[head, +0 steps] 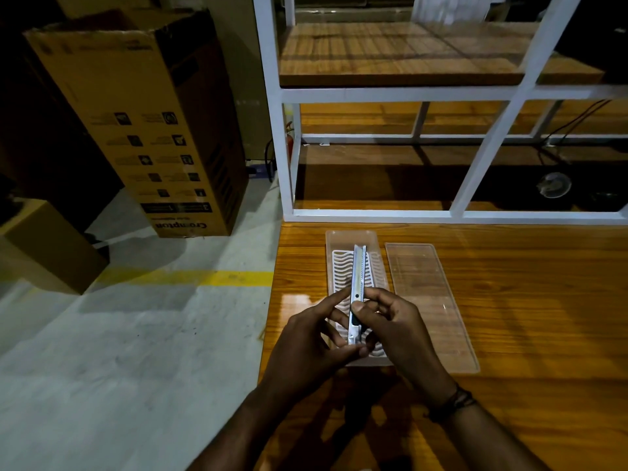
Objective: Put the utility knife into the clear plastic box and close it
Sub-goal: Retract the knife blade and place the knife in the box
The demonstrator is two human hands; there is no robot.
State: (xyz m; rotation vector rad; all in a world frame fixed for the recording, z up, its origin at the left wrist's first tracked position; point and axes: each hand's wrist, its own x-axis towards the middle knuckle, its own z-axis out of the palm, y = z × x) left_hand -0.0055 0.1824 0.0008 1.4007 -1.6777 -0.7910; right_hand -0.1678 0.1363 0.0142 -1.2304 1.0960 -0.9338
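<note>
Both hands held the knife [356, 294] above the open box [353, 239], blade end pointing away from the person. Left hand [306, 348] was curled, index finger extended along the knife's left side, thumb under its near end. Right hand [397, 324] was closed loosely, thumb pressed on the dark slider. The box sat directly beneath the hands, near the table's [526, 300] left edge, with bare floor [136, 334] left of it. The lid [428, 300] lay flat just right of the box, apart from it. Beyond the fingertips, a white frame [373, 215] bounded the table; the tabletop to the right was open.
</note>
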